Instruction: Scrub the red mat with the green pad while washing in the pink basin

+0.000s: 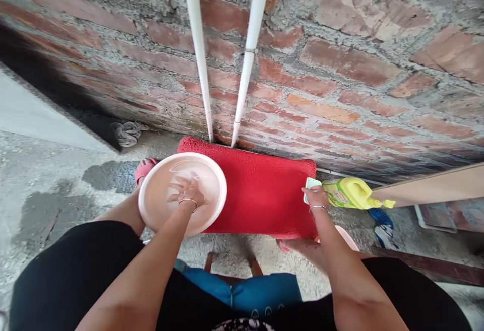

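Gold-toned bangle (189,200) on the left wrist, and the left hand (188,190) is sunk in water (206,182), fingers splayed wide. All of that's inside a round pale-pink basin (151,202), smooth and plastic-looking with a thick rim, left of centre in the frame. Right hand (316,197), right of centre, is curled onto a flat pale-green slab (312,183); can't tell what it's made of. Just beside those fingers there's a glossy yellow bottle (351,192) with a moulded loop handle and a printed label. Mid-frame, between the hands, sits a red pad (264,190), kinda nubbly along the edges, with the basin overlapping its left end. Further out you get rough grey floor (68,170) with dark damp patches (41,220) at the left, then two slim white pipes (246,69) running up a craggy brick wall (325,59) across the top.
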A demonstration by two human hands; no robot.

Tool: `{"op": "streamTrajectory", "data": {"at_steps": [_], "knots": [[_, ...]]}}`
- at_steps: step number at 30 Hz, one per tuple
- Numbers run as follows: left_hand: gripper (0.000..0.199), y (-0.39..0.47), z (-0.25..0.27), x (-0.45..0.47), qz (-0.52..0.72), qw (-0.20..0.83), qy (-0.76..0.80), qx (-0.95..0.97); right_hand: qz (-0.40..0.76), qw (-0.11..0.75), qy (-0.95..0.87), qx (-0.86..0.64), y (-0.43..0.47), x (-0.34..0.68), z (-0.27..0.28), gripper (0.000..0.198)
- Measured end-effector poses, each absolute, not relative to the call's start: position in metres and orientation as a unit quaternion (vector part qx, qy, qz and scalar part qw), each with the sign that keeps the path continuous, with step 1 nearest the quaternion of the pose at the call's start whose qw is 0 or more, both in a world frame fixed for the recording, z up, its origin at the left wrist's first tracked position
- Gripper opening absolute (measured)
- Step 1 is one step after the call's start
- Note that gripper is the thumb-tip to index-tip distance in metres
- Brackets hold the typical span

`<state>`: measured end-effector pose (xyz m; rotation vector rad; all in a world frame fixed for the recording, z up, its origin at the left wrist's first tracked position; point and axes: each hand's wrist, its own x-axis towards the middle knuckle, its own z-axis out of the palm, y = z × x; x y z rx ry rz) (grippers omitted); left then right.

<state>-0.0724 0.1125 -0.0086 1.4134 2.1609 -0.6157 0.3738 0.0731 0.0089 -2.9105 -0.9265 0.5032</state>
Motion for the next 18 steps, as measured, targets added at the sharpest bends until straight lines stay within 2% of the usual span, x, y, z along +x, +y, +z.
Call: {"op": "streamTrajectory", "data": {"at_steps": [4, 8, 11, 14, 18], "knots": [[0.137, 0.112, -0.009, -0.074, -0.227, 0.246, 0.783, 0.524, 0.195, 0.071, -0.41, -0.888, 0.091, 0.281, -0.003, 0.035], [0.142, 0.111, -0.016, -0.078, -0.225, 0.241, 0.786, 0.522, 0.269, 0.056, -0.523, -0.807, 0.103, 0.164, -0.01, 0.03], [0.142, 0.112, -0.016, -0.078, -0.229, 0.244, 0.784, 0.523, 0.292, 0.022, -0.605, -0.74, 0.102, 0.106, -0.011, 0.02], [0.14, 0.112, -0.013, -0.077, -0.233, 0.245, 0.785, 0.519, 0.283, -0.015, -0.658, -0.698, 0.096, 0.092, -0.009, 0.02], [0.136, 0.112, -0.015, -0.077, -0.235, 0.238, 0.784, 0.523, 0.262, -0.046, -0.648, -0.714, 0.092, 0.133, -0.007, 0.031]]}}
